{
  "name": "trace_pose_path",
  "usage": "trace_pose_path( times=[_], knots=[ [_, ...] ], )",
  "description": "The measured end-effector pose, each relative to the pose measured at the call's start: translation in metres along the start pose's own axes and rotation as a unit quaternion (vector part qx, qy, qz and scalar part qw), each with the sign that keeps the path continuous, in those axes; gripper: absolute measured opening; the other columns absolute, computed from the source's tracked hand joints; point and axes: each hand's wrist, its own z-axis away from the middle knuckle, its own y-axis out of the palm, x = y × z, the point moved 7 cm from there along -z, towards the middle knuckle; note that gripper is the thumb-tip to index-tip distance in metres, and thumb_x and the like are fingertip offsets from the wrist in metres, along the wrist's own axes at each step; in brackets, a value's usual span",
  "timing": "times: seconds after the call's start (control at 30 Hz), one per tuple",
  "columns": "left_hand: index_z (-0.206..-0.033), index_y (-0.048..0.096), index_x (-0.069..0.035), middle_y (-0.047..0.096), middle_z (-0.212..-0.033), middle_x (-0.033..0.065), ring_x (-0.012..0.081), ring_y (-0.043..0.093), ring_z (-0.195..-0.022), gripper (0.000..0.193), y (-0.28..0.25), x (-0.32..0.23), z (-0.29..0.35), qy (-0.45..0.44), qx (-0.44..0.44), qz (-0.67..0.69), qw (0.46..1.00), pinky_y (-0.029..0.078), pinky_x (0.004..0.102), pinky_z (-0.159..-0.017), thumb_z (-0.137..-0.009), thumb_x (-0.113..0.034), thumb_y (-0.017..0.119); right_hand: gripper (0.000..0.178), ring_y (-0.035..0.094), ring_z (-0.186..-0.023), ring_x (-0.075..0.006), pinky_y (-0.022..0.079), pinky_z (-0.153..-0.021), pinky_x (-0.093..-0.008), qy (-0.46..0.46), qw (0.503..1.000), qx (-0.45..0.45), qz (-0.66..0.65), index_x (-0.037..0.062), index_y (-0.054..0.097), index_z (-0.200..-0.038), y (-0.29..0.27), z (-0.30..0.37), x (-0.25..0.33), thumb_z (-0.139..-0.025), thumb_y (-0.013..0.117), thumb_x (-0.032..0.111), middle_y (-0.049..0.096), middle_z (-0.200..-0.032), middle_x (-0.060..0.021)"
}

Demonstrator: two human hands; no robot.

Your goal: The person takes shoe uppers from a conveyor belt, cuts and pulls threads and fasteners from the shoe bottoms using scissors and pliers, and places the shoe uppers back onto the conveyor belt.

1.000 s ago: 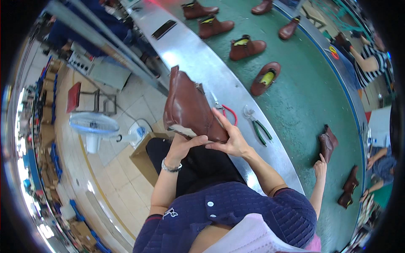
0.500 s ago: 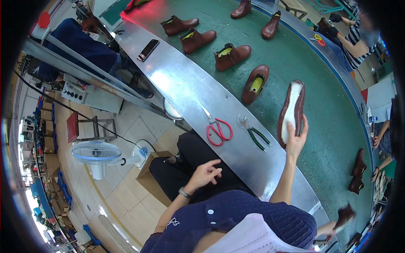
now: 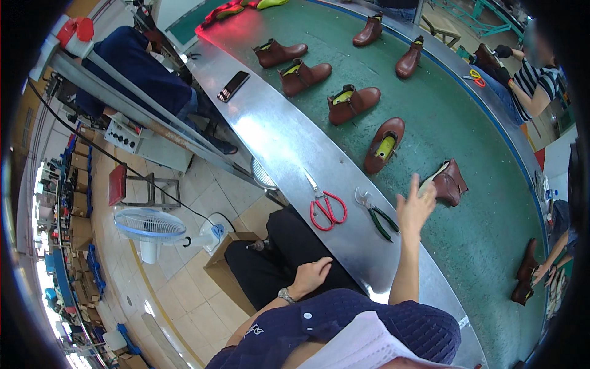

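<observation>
A brown ankle boot [image 3: 452, 183] rests on the green work surface, tilted so that part of its pale sole shows. Just left of it is my right hand [image 3: 415, 208], open, fingers spread and holding nothing. My left hand [image 3: 311, 277] hovers over my lap by the metal edge, loosely bent and with nothing visible in it. Between my hands and the other boots lie red-handled scissors [image 3: 329, 210] and green-handled pliers [image 3: 378, 215] on the metal strip. Beyond the tilted boot, another brown boot [image 3: 385, 146] shows its yellow-green lining.
More brown boots [image 3: 354, 104] stand farther along the green surface [image 3: 344, 58]. A phone [image 3: 233, 86] lies on the metal ledge [image 3: 270, 144]. Co-workers sit across the surface, one in a striped shirt [image 3: 533, 86]. On my left are a fan [image 3: 150, 226] and a red-topped stool [image 3: 117, 184].
My right hand has let go of the boot, which now lies tilted on the green surface instead of sole-up in the hand. My left hand has lowered slightly. The whole view has shifted.
</observation>
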Motion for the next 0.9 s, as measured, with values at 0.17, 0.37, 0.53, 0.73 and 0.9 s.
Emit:
trace_pose_path(
  times=[0.17, 0.37, 0.53, 0.73, 0.9],
  knots=[
    [-0.096, 0.063, -0.010, 0.063, -0.068, 0.0115, 0.0280, 0.062, -0.058, 0.017, 0.029, -0.028, -0.010, 0.132, 0.065, 0.022, 0.989, 0.048, 0.0360, -0.050, -0.083, -0.018, 0.058, 0.062, 0.034, -0.124, -0.0403, 0.029, -0.101, -0.0526, -0.249, 0.927, 0.176, -0.217, 0.0177, 0.048, -0.127, 0.023, 0.039, 0.128, -0.069, 0.070, 0.023, 0.038, -0.132, -0.0229],
    [-0.096, 0.062, -0.007, 0.062, -0.070, 0.0142, 0.0308, 0.061, -0.059, 0.017, 0.055, -0.018, -0.026, 0.121, 0.040, 0.013, 0.992, 0.049, 0.0386, -0.052, -0.081, -0.017, 0.059, 0.055, 0.029, -0.128, -0.0365, 0.023, -0.105, -0.0501, -0.296, 0.879, 0.223, -0.299, 0.0179, 0.048, -0.126, 0.046, 0.103, 0.169, -0.075, 0.066, 0.029, 0.036, -0.134, -0.0205],
    [-0.089, 0.061, -0.003, 0.062, -0.077, 0.0151, 0.0323, 0.061, -0.069, 0.013, 0.043, -0.018, -0.021, 0.122, 0.005, 0.101, 0.987, 0.049, 0.0371, -0.061, -0.082, -0.013, 0.057, 0.040, 0.032, -0.127, -0.0335, 0.022, -0.106, -0.0464, -0.295, 0.895, 0.102, -0.320, 0.0158, 0.055, -0.117, 0.041, 0.106, 0.152, -0.079, 0.061, 0.025, 0.041, -0.132, -0.0155],
    [-0.087, 0.062, -0.001, 0.062, -0.078, 0.0143, 0.0291, 0.061, -0.069, 0.012, 0.040, -0.017, -0.022, 0.137, 0.026, 0.090, 0.986, 0.049, 0.0343, -0.060, -0.082, -0.011, 0.058, 0.033, 0.034, -0.125, -0.0329, 0.022, -0.105, -0.0469, -0.302, 0.889, 0.095, -0.330, 0.0143, 0.058, -0.112, 0.042, 0.107, 0.159, -0.079, 0.059, 0.020, 0.044, -0.128, -0.0149],
    [-0.102, 0.064, -0.001, 0.065, -0.081, 0.0046, 0.0084, 0.058, -0.066, 0.023, 0.068, -0.002, -0.032, -0.047, 0.305, 0.350, 0.884, 0.048, 0.0225, -0.061, -0.088, -0.018, 0.057, 0.034, 0.035, -0.125, -0.0330, 0.025, -0.104, -0.0499, -0.334, 0.867, 0.103, -0.355, 0.0135, 0.058, -0.111, 0.045, 0.111, 0.152, -0.078, 0.062, 0.024, 0.044, -0.128, -0.0147]
  ],
)
